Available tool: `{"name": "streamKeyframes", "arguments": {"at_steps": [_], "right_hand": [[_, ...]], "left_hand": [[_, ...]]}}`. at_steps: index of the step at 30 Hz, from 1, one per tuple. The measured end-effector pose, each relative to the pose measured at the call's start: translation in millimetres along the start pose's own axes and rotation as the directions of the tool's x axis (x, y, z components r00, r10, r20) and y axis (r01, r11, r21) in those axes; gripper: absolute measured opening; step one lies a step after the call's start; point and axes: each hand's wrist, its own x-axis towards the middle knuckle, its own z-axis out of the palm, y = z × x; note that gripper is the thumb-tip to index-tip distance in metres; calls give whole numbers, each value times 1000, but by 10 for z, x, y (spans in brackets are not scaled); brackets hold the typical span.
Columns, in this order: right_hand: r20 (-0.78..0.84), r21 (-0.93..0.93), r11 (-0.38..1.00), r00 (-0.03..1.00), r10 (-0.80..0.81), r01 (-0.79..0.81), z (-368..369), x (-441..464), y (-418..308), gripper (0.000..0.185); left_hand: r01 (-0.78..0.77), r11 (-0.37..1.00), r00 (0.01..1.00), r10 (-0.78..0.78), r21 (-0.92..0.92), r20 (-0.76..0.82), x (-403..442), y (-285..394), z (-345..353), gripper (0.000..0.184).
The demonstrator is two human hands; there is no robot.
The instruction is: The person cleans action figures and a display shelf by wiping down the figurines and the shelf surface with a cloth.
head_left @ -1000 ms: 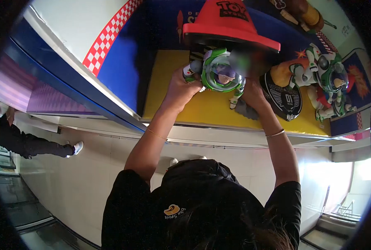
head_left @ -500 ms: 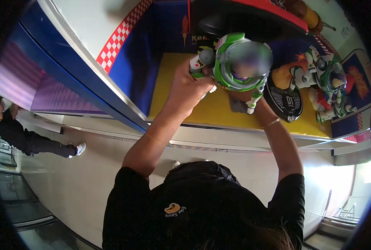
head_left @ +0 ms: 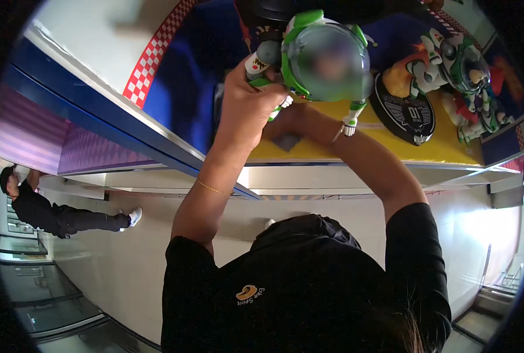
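Observation:
A large white-and-green space ranger toy figure (head_left: 297, 53) with a clear dome helmet is held up over the yellow shelf (head_left: 385, 150). My left hand (head_left: 247, 103) is closed around the figure's arm. Beneath the figure, my right hand (head_left: 288, 120) reaches across to the left, low over the shelf. A grey cloth (head_left: 288, 141) shows under that hand against the yellow surface. The fingers of my right hand are mostly hidden behind the figure and my left hand.
A black oval base (head_left: 406, 112) with a winged emblem stands right of the figure. Farther right are smaller space ranger figures (head_left: 465, 65). A blue cabinet edge (head_left: 109, 132) runs along the left. Another person (head_left: 56, 215) in dark clothes stands at far left.
My right hand and the grey cloth have swept left under the figure. The held figure and my left hand appear shifted up and left as the view moved.

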Motion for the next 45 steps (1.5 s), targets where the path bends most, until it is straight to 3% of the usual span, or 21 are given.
{"name": "streamKeyframes", "arguments": {"at_steps": [2, 3, 4, 5, 10, 12, 13, 15, 16, 20, 21, 25, 26, 30, 35, 40, 45], "right_hand": [[142, 24, 997, 987, -72, 70, -50, -53, -92, 32], [139, 25, 997, 988, -70, 67, 6, -90, -104, 32], [-235, 5, 960, 933, -273, 281, 121, -152, -126, 24], [-564, -97, 884, 707, -427, 457, 216, -212, -129, 18], [-669, -1, 826, 613, -419, 564, 514, -484, -46, 22], [-583, 144, 946, 798, -155, 289, 553, -883, -43, 28], [-583, 146, 946, 798, -154, 289, 535, -1017, -44, 28], [-516, -270, 962, 839, -173, 32, 494, -1232, -51, 33], [-519, -268, 963, 838, -168, 26, 496, -1333, -73, 33], [-499, -26, 943, 822, 275, -331, 551, -1666, -242, 26], [-500, -28, 943, 821, 274, -332, 572, -1712, -270, 26], [-694, 98, 887, 608, 386, -451, 684, -1858, -351, 21], [-696, 95, 887, 607, 384, -452, 728, -1896, -363, 21], [-812, 212, 869, 414, 412, -448, 923, -2015, -361, 12], [-837, 293, 826, 288, 465, -482, 970, -2029, -363, 13], [-890, 248, 774, 178, 419, -582, 998, -1886, -313, 13], [-917, 200, 737, 141, 373, -646, 1069, -1841, -266, 13]], "left_hand": [[1, 1000, 1000, -1, 6, 4, 22, -40, -26, 16], [0, 1000, 1000, 0, 13, 5, 30, -66, -43, 16], [0, 1000, 1000, 0, 20, 7, 34, -90, -60, 16], [-1, 1000, 1000, 1, 26, 12, 40, -110, -70, 16], [30, 1000, 1000, -30, 7, -3, 42, -212, -93, 16], [34, 999, 999, -34, -13, -6, 33, -265, -98, 16], [38, 999, 999, -38, -32, -12, 30, -289, -103, 17], [44, 997, 999, -46, -67, -19, 21, -337, -110, 17], [46, 997, 999, -47, -66, -13, 16, -362, -114, 17], [104, 990, 995, -104, -95, 9, -11, -461, -155, 19], [102, 990, 995, -101, -95, 10, -18, -483, -154, 19], [124, 986, 992, -127, -108, -19, -33, -570, -130, 20], [121, 987, 992, -124, -108, -17, -36, -599, -137, 20], [175, 970, 983, -182, -169, -21, -48, -720, -197, 20], [98, 988, 993, -104, -116, -52, -63, -802, -160, 20], [125, 988, 987, -134, -95, -89, -114, -813, -155, 19], [91, 991, 991, -100, -95, -93, -121, -855, -206, 17]]}}
